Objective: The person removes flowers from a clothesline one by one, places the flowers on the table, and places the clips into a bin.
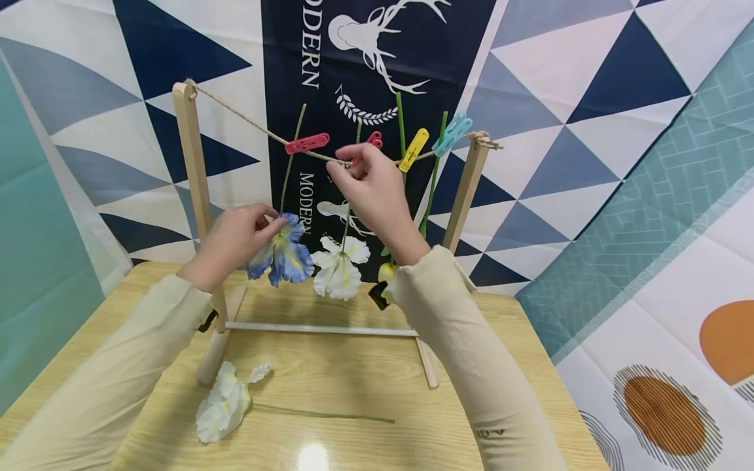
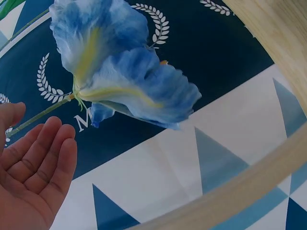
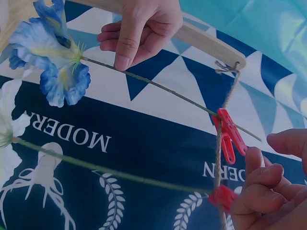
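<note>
A blue artificial iris [image 1: 290, 261] hangs head down, its stem clipped to a twine line [image 1: 238, 114] by a red clothespin [image 1: 307, 143]. My left hand [image 1: 231, 241] is beside the bloom, thumb at the stem [image 3: 158, 85] in the right wrist view; the left wrist view shows thumb and fingers apart. At the middle of the line, my right hand [image 1: 377, 190] has its fingers loosely bent, thumb and forefinger apart. Its fingers overlap a second red clothespin [image 3: 223, 197], which holds the stem of a hanging white flower [image 1: 340, 271].
A yellow clothespin [image 1: 414, 150] and a blue clothespin [image 1: 452, 134] hold more stems on the right. Wooden posts [image 1: 191, 150] carry the line, joined low by a white rod [image 1: 321, 329]. Another white flower [image 1: 222, 404] lies on the table [image 1: 330, 438]. Patterned cloth hangs behind.
</note>
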`<move>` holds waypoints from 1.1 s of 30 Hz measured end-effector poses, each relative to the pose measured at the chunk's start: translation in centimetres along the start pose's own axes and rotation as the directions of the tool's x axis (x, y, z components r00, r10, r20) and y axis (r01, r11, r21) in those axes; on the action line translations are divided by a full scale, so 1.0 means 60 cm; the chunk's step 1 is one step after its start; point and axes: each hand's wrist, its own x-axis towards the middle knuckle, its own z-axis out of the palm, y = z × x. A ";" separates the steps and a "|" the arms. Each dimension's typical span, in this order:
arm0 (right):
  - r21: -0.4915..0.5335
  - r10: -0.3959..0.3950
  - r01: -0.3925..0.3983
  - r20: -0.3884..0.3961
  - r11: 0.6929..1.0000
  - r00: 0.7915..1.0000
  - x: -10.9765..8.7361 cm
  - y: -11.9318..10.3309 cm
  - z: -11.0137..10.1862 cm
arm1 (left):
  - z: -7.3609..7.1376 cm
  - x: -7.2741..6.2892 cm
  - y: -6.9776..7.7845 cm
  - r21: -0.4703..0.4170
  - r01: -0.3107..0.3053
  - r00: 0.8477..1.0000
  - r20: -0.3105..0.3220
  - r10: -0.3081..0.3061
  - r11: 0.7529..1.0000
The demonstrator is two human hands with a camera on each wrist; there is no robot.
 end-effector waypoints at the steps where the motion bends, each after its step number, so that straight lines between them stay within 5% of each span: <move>1: -0.003 0.012 -0.012 0.004 1.000 1.000 0.006 -0.003 0.003 | 0.001 0.002 0.000 -0.001 -0.002 1.000 -0.001 0.002 1.000; 13: -0.078 0.209 -0.201 0.097 0.976 0.973 0.051 -0.025 0.029 | 0.007 0.012 -0.003 -0.063 -0.026 0.999 -0.049 0.023 0.998; 20: -0.089 0.223 -0.213 0.126 0.973 0.967 0.063 -0.022 0.036 | 0.008 0.011 -0.003 -0.134 -0.030 0.996 -0.092 0.018 0.990; 33: 0.048 0.250 -0.256 0.095 0.966 0.963 0.063 -0.021 0.037 | 0.002 0.004 0.000 -0.255 -0.002 0.993 -0.118 -0.029 0.967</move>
